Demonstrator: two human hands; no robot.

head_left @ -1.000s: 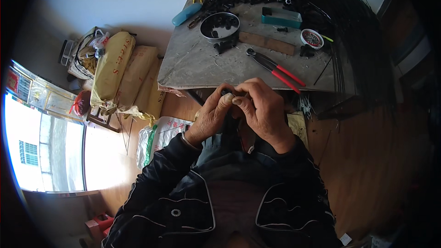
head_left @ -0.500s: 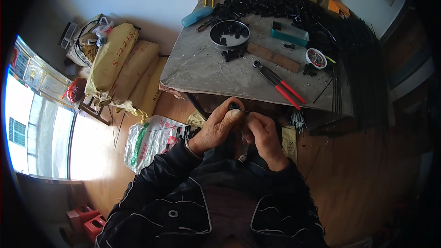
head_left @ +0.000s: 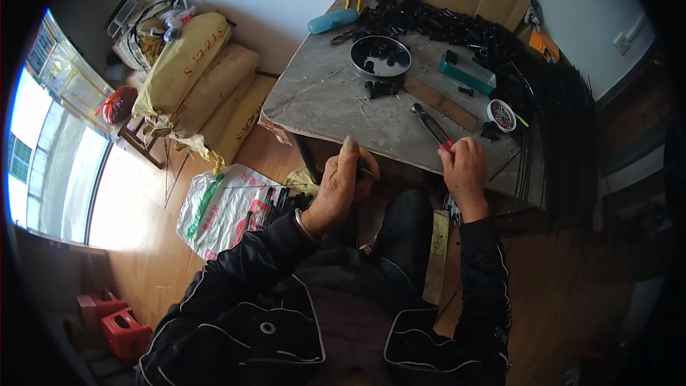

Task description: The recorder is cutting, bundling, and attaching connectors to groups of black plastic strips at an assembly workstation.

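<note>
- Head view: the left hand is held off the near edge of the grey table, thumb upright, fingers curled around a small dark piece, mostly hidden.
- Head view: the right hand, farther right at the table's near edge, is closed on the handles of the red-handled pliers; their head points far and left over the tabletop.
- Head view: beyond the pliers lie a brown flat strip, a round metal bowl with black parts inside and, farther right, a teal box.
- Head view: a heap of black tubular parts covers the table's far side.
- Head view: left of the left hand, a white plastic bag lies on the floor.
</note>
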